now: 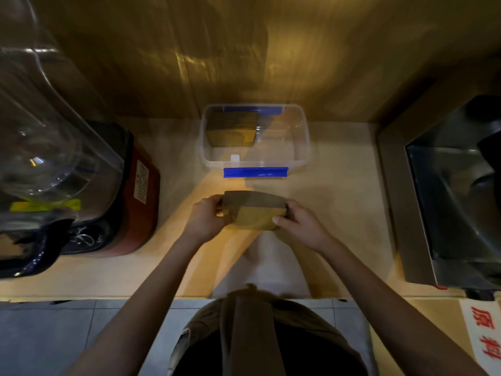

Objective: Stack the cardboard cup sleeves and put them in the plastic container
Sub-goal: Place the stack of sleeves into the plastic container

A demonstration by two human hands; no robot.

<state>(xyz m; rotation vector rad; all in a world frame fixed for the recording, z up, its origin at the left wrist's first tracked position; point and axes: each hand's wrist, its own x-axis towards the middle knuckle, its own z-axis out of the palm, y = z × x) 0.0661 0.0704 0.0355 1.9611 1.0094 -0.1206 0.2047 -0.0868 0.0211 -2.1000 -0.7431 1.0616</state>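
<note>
A flat stack of brown cardboard cup sleeves (253, 210) is held just above the counter between both hands. My left hand (207, 218) grips its left end and my right hand (301, 226) grips its right end. Behind it stands the clear plastic container (303, 142) with blue clips, its lid off. Another pile of sleeves (231, 130) lies inside the container's left half; the right half holds nothing.
A red and black appliance (127, 202) under a clear dome (40, 118) fills the left side. A steel sink (455, 202) is sunk into the counter at the right. A wooden wall (244, 50) rises right behind the container.
</note>
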